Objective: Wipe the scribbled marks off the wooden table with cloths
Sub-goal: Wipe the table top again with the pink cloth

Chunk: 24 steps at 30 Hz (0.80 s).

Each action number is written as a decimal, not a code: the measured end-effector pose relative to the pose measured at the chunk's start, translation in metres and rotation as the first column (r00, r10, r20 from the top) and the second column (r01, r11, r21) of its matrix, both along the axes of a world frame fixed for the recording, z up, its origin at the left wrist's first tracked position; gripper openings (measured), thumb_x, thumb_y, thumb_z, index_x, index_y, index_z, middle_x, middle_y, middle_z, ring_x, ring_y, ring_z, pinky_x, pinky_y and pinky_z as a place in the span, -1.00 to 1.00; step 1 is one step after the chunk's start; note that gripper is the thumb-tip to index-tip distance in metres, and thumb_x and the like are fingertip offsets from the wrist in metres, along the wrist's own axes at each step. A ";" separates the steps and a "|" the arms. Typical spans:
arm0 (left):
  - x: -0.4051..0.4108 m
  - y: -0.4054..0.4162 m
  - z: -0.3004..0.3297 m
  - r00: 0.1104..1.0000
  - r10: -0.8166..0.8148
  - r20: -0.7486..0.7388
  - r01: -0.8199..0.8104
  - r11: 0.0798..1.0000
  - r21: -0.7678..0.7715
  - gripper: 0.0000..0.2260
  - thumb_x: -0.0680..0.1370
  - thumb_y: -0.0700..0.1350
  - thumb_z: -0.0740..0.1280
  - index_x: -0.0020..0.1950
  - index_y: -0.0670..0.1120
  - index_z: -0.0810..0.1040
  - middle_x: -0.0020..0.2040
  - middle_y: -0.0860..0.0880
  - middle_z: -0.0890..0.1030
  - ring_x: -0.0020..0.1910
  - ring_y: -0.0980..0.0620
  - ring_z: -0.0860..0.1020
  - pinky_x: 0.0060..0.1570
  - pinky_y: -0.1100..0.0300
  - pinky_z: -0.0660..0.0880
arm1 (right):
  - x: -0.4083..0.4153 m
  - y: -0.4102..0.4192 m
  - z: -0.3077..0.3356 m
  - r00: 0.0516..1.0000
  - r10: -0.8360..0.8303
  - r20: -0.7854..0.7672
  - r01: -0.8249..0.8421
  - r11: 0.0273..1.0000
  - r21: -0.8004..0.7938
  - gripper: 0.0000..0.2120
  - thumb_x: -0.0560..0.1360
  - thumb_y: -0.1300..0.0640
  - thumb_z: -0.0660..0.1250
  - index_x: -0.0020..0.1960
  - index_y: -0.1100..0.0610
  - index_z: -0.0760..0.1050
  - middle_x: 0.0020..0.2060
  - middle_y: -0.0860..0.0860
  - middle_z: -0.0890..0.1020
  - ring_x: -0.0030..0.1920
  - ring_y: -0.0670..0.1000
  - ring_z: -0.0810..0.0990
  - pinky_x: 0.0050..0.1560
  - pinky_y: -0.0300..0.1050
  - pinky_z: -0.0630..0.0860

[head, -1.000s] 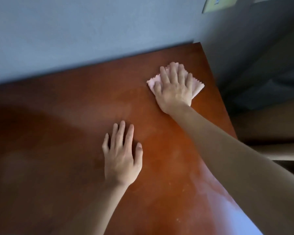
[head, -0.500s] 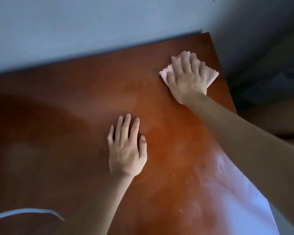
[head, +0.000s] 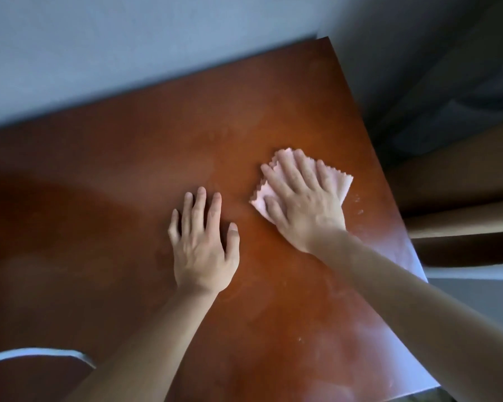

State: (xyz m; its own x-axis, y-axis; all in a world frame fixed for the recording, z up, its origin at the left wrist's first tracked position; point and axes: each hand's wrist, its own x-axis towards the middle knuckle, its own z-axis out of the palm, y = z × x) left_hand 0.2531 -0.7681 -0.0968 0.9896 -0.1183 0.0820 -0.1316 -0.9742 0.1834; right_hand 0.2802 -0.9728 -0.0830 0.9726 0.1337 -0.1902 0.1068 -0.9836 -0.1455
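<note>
The right hand lies flat, fingers straight and spread, pressing the pale pink, zigzag-edged cloth onto the reddish-brown wooden table near its right edge. The left hand is flat too, palm down on bare wood just beside it, fingers straight, holding nothing. It looks like a brace. No clear scribbles show from here; there's only a hazy, smeared sheen and a few pale specks right of the cloth, so that patch probably needs the next pass. To do this well, I'd say keep the palm weight even across the whole cloth, work in overlapping strokes, and don't let the folded corner bunch under the fingers. Watch the table edge: a long stroke could carry the cloth off it.
</note>
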 end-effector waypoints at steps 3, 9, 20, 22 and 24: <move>0.000 0.000 -0.001 1.000 -0.003 -0.014 0.003 1.000 0.005 -0.47 0.63 0.11 0.12 0.54 -0.11 0.38 0.60 -0.15 0.30 0.61 -0.17 0.20 0.54 -0.18 0.08 | 0.036 0.004 -0.001 0.991 -0.129 0.016 0.129 0.991 -0.016 -0.41 0.68 -0.21 -0.26 0.67 -0.09 -0.01 0.67 0.03 -0.05 0.65 0.13 -0.18 0.57 0.18 -0.31; 0.001 0.003 0.000 0.982 -0.184 -0.045 0.186 0.982 0.037 -0.49 0.64 0.10 0.10 0.53 -0.09 0.39 0.60 -0.09 0.31 0.61 -0.22 0.18 0.53 -0.25 0.12 | -0.065 0.027 -0.004 0.981 -0.182 0.071 0.175 0.980 0.093 -0.44 0.71 -0.16 -0.07 0.65 0.00 0.17 0.65 0.08 0.11 0.65 0.15 -0.06 0.62 0.23 -0.13; -0.067 -0.072 0.015 0.848 -0.512 -0.140 0.505 0.859 -0.082 -0.53 0.68 0.11 0.02 0.52 0.01 0.43 0.61 -0.08 0.29 0.62 -0.16 0.17 0.53 -0.27 0.13 | -0.020 -0.065 0.010 0.883 -0.467 -0.039 0.467 0.884 -0.028 -0.41 0.68 -0.27 -0.25 0.67 -0.13 -0.13 0.67 0.01 -0.16 0.64 0.09 -0.25 0.61 0.19 -0.23; -0.079 -0.080 0.008 0.849 -0.508 -0.146 0.506 0.861 -0.059 -0.52 0.68 0.11 0.01 0.57 0.03 0.36 0.64 -0.08 0.23 0.64 -0.18 0.11 0.56 -0.28 0.07 | -0.035 -0.058 0.009 0.871 -0.490 -0.023 0.490 0.872 -0.015 -0.40 0.68 -0.27 -0.26 0.67 -0.11 -0.12 0.67 0.01 -0.15 0.64 0.09 -0.25 0.61 0.22 -0.21; -0.081 -0.078 0.003 0.852 -0.506 -0.134 0.511 0.860 0.003 -0.51 0.68 0.10 0.01 0.59 0.02 0.33 0.65 -0.09 0.21 0.64 -0.20 0.10 0.57 -0.27 0.03 | -0.087 -0.043 0.006 0.864 -0.503 0.003 0.503 0.864 -0.012 -0.40 0.69 -0.26 -0.26 0.68 -0.09 -0.09 0.67 0.02 -0.10 0.65 0.09 -0.23 0.61 0.22 -0.21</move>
State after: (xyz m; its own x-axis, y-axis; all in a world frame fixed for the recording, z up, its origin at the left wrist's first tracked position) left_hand 0.1724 -0.8457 -0.0937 0.7923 -0.6079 -0.0518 -0.5887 -0.7841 0.1966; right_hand 0.1936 -1.0163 -0.0768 0.9071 -0.3762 -0.1887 -0.4033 -0.9053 -0.1335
